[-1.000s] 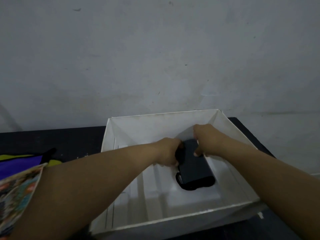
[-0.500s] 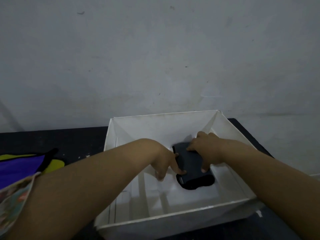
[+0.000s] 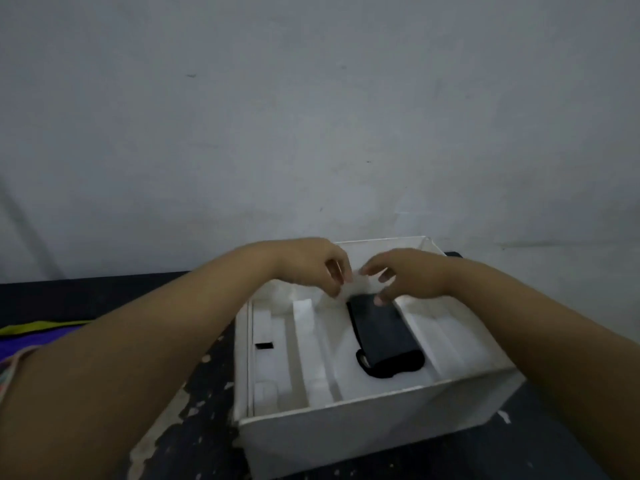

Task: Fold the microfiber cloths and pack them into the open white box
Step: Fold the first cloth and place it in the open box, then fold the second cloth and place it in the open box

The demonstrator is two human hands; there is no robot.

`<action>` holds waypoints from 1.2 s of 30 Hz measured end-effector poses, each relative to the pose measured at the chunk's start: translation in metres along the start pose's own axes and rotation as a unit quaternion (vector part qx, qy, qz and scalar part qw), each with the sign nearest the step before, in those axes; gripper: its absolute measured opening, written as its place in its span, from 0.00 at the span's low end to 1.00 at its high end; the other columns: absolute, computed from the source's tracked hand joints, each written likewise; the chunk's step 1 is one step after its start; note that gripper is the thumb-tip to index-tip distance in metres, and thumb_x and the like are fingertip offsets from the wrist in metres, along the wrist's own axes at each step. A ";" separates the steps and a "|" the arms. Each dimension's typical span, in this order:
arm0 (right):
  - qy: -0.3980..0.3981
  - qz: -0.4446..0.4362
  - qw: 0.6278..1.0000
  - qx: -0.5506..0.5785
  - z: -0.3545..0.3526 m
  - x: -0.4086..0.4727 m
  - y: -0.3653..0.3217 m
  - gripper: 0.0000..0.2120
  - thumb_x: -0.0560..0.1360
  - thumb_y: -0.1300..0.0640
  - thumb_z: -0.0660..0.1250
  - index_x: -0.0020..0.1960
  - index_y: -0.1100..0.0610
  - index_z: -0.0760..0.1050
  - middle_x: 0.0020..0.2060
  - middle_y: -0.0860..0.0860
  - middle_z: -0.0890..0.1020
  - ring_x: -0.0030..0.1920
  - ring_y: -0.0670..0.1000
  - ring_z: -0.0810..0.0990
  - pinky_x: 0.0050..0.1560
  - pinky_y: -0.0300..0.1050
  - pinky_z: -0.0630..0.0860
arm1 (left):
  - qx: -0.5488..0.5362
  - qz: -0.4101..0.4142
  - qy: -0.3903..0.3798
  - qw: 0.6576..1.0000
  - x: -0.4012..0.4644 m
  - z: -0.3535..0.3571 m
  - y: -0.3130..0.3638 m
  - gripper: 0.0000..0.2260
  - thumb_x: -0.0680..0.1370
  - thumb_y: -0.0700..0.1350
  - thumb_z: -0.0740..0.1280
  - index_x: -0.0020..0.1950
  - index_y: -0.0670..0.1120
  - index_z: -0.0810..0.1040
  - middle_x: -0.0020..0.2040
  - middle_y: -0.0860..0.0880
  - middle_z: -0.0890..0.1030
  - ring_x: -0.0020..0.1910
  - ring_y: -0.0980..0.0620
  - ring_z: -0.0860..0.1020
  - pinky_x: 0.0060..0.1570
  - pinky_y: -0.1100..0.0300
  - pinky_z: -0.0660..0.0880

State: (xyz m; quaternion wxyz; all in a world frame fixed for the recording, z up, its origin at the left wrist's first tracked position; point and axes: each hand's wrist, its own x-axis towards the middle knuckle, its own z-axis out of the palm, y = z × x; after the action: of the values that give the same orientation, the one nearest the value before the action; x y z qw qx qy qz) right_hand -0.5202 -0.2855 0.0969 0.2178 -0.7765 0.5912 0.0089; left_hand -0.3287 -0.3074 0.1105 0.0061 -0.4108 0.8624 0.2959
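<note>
**A:** Where was the cloth at that moment?

**B:** A folded dark cloth (image 3: 381, 336) lay inside the open white box (image 3: 374, 424), in a channel between two white inner dividers, right of the middle. Its near end bulged a little and sat close to the front wall. The box stood on a dark bench (image 3: 166, 445) with worn, pale patches, against a plain grey wall.

**A:** And the hands?

**B:** Both hovered over the far end of the box, close together. The left hand (image 3: 311, 265) had its fingers loosely curled and held nothing that I could see. The right hand (image 3: 408, 275) was also relaxed, fingers bent downward, one fingertip at or just above the cloth's far end; I could not tell whether it touched. Motion blur softened both.

**A:** So what was the step?

**B:** Judging from that, seating the cloth in its slot. To do it well, I would press it flat along its whole length so the bulging near end settled below the rim, and keep it tight to one divider, leaving space for more.

**A:** Were more cloths waiting?

**B:** At the far left edge lay purple and yellow-green fabric (image 3: 31, 337), partly hidden behind the left forearm.
</note>
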 end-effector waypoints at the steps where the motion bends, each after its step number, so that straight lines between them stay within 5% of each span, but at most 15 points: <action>1: 0.019 -0.009 0.999 0.027 -0.004 -0.001 -0.010 0.29 0.69 0.58 0.73 0.68 0.54 0.68 0.64 0.52 0.74 0.58 0.51 0.76 0.59 0.45 0.74 | -0.015 0.007 0.033 0.999 -0.009 -0.006 -0.001 0.13 0.72 0.42 0.71 0.56 0.47 0.77 0.52 0.50 0.80 0.51 0.51 0.79 0.55 0.57 0.74; 8: 0.132 -0.072 0.968 0.200 -0.006 -0.009 -0.107 0.19 0.71 0.58 0.71 0.61 0.53 0.73 0.52 0.52 0.82 0.52 0.52 0.81 0.48 0.42 0.75 | -0.042 0.007 0.203 0.978 -0.097 -0.034 -0.031 0.12 0.72 0.38 0.70 0.53 0.47 0.76 0.49 0.48 0.80 0.46 0.51 0.79 0.50 0.59 0.75; 15: 0.158 -0.144 0.945 0.247 0.028 -0.016 -0.229 0.12 0.74 0.59 0.67 0.57 0.55 0.76 0.45 0.54 0.84 0.47 0.51 0.83 0.50 0.45 0.78 | -0.023 -0.019 0.291 0.956 -0.208 -0.036 -0.082 0.08 0.72 0.38 0.70 0.50 0.47 0.78 0.46 0.50 0.81 0.44 0.54 0.79 0.42 0.71 0.73; 20: 0.168 -0.188 0.948 0.196 0.072 -0.011 -0.301 0.11 0.73 0.60 0.69 0.54 0.56 0.78 0.40 0.51 0.83 0.42 0.49 0.80 0.47 0.42 0.75 | 0.006 -0.059 0.307 0.950 -0.280 -0.007 -0.131 0.09 0.70 0.36 0.69 0.49 0.46 0.79 0.46 0.48 0.83 0.43 0.52 0.80 0.42 0.69 0.73; 26: 0.156 -0.186 0.958 0.153 0.146 -0.006 -0.341 0.07 0.72 0.60 0.69 0.50 0.56 0.80 0.41 0.50 0.80 0.42 0.45 0.77 0.37 0.26 0.67 | 0.007 -0.092 0.294 0.951 -0.338 0.041 -0.175 0.09 0.70 0.35 0.69 0.46 0.47 0.79 0.42 0.52 0.81 0.36 0.68 0.76 0.38 0.79 0.68; 32: 0.136 -0.166 0.965 0.149 0.210 -0.025 -0.351 0.06 0.73 0.63 0.67 0.49 0.60 0.80 0.45 0.55 0.83 0.42 0.46 0.75 0.34 0.27 0.67 | 0.029 -0.102 0.271 0.957 -0.372 0.099 -0.193 0.07 0.71 0.38 0.69 0.48 0.45 0.80 0.46 0.48 0.83 0.42 0.57 0.77 0.41 0.76 0.68; 36: 0.132 -0.148 0.973 0.119 0.243 -0.038 -0.352 0.07 0.74 0.63 0.66 0.51 0.60 0.80 0.50 0.55 0.83 0.49 0.50 0.79 0.47 0.35 0.70 | 0.050 -0.124 0.251 0.959 -0.388 0.134 -0.201 0.09 0.73 0.45 0.70 0.52 0.46 0.79 0.51 0.48 0.82 0.50 0.53 0.78 0.53 0.60 0.72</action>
State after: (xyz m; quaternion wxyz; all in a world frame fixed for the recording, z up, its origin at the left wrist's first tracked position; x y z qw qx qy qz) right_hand -0.1475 -0.0934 0.0022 0.2277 -0.8181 0.4903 -0.1965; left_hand 0.0403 -0.0629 -0.0036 -0.1530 -0.5750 0.7920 0.1369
